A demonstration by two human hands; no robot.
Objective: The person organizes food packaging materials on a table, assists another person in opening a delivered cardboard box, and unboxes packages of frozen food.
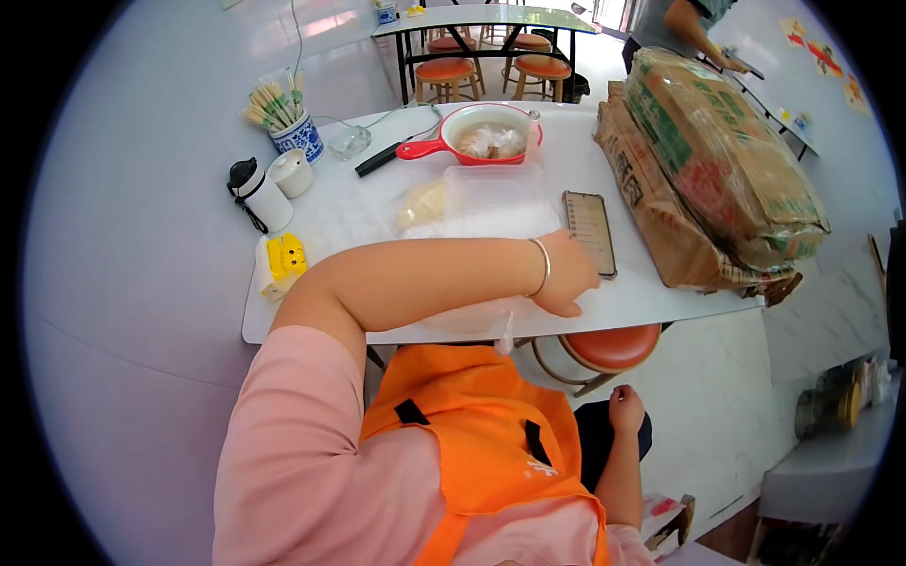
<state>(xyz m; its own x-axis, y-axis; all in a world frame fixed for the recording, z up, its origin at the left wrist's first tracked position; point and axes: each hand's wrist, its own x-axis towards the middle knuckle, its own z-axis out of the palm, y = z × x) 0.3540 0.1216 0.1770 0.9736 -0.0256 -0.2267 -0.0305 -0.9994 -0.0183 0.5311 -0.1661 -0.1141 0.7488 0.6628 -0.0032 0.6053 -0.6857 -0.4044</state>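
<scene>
My left arm reaches across the white table, a bangle on its wrist. My left hand [566,274] is over the near part of the table, beside the lower left edge of a phone [590,234] lying flat; its fingers are blurred. Low at the right, off the table near my knee, my right hand [626,410] is curled closed, with nothing visible in it. Beyond my left forearm sit a clear plastic container [495,196] and a pale yellowish item [423,205] in clear plastic. A red-handled pan [489,135] behind them holds something wrapped in clear plastic.
On the table [363,208] are a white bottle [267,208], white cup [291,174], chopstick holder [298,138], glass ashtray [350,142], black pen-like object [377,158] and yellow tissue pack [285,255]. Large wrapped packages [722,156] fill the right. A person [694,28] stands behind; a stool [613,346] is below.
</scene>
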